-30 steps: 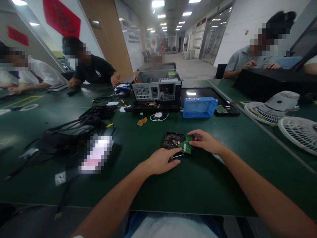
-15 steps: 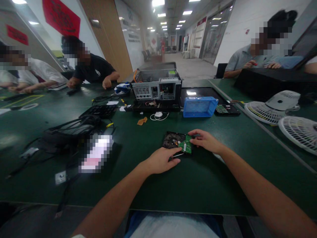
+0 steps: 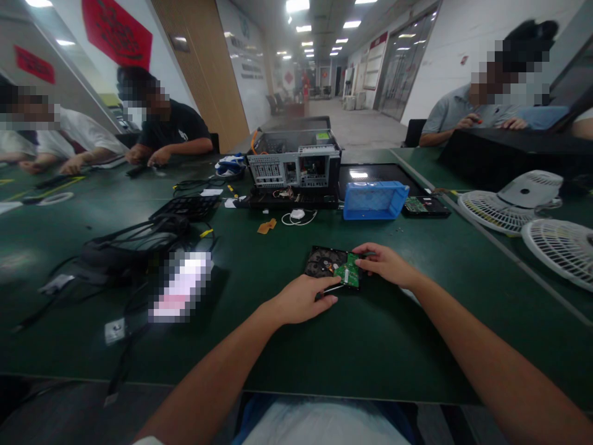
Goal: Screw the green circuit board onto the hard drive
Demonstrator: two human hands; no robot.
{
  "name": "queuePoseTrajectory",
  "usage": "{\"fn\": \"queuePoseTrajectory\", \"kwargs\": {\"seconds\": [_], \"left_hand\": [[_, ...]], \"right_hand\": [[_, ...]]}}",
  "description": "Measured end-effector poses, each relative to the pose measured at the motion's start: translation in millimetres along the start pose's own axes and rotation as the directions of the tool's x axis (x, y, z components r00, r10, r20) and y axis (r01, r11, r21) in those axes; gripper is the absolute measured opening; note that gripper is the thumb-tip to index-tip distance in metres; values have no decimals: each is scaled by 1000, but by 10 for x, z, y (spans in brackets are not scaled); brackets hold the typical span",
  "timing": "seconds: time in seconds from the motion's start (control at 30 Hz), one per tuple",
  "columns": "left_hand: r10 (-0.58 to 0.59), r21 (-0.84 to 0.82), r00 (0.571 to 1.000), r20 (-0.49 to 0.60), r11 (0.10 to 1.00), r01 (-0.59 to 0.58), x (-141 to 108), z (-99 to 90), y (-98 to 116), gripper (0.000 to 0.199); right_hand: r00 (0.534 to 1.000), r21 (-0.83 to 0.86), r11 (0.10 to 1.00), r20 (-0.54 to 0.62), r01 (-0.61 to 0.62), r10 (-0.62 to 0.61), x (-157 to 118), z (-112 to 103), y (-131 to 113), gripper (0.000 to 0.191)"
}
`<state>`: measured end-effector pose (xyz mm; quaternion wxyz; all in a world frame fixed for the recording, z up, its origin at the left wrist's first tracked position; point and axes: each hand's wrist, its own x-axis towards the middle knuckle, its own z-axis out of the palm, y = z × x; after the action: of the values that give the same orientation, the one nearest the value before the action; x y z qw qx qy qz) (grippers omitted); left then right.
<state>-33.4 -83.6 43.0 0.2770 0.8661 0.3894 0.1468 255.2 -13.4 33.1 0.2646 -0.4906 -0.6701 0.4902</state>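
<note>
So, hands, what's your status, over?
Left hand at near edge of hard drive, thin metal tool beside it. Right hand at drive's right edge. Blue plastic bin beyond, not in the way.

On the smooth, glossy green table (image 3: 370, 346), a flat, dark metal hard drive (image 3: 319, 262) carries a shiny green circuit board (image 3: 351, 272); nearer the far edge stand a boxy grey sheet-metal computer case (image 3: 266, 172) and a smooth blue plastic tray (image 3: 370, 204).

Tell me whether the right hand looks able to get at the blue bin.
Probably yes: the blue bin stands just beyond the right hand, and no large object shows between them. The fingers would likely need to leave the green circuit board first.
</note>
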Motion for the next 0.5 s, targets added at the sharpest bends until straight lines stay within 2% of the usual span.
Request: {"fn": "queuePoseTrajectory", "kwargs": {"seconds": [0.3,0.5], "left_hand": [[-11,-3,1000,-7,1000,11,12,7,-1,53],[-37,-10,999,20,999,37,19,6,12,55]], "right_hand": [[984,-264,964,-157,40,-84,38,134,14,36],[984,-265,963,-153,47,-90,60,124,63,37]]}}
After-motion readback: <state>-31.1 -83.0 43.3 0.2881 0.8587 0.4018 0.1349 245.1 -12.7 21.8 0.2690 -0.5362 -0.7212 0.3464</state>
